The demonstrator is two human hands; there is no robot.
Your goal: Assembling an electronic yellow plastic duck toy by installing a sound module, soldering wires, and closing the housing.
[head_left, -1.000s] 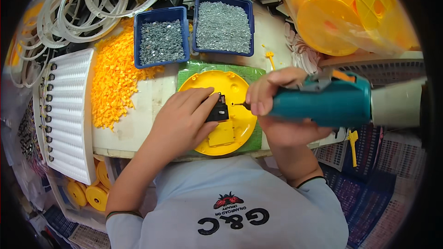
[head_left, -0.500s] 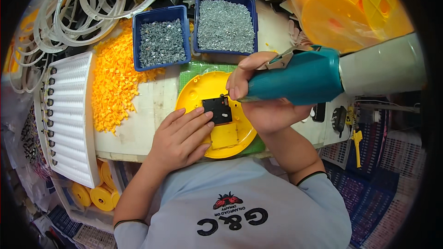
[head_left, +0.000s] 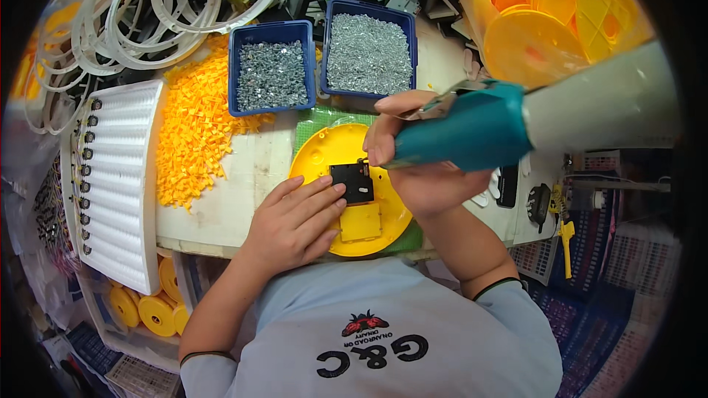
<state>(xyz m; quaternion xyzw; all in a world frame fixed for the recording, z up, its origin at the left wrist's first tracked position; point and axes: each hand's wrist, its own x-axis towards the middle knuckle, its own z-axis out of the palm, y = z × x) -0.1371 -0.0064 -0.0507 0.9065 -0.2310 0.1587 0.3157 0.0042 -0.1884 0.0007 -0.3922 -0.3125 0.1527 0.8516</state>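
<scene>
A round yellow plastic plate (head_left: 317, 149) lies in front of me, with a square black module (head_left: 352, 181) seated near its middle. My left hand (head_left: 289, 222) rests flat on the plate's left side, fingers stretched out, fingertips touching the module's left edge. Wrapped around a teal power screwdriver (head_left: 463, 131) is my right hand (head_left: 435, 188), its fingers at the front end. The tool tilts, its grey rear part up to the right and its tip over the module's upper right corner. Whether the tip touches a screw is too small to tell.
Two blue bins (head_left: 318, 96) of small metal parts stand beyond the plate. Left are a heap of small yellow pieces (head_left: 195, 133), a white ribbed tray (head_left: 122, 184) and white rings (head_left: 133, 37). Bagged yellow discs (head_left: 527, 44) lie far right, a black device (head_left: 539, 203) nearer.
The whole view has shifted slightly, so the bench things appear a little lower and further right. The screwdriver's rear end has swung slightly; both hands keep nearly the same pose.
</scene>
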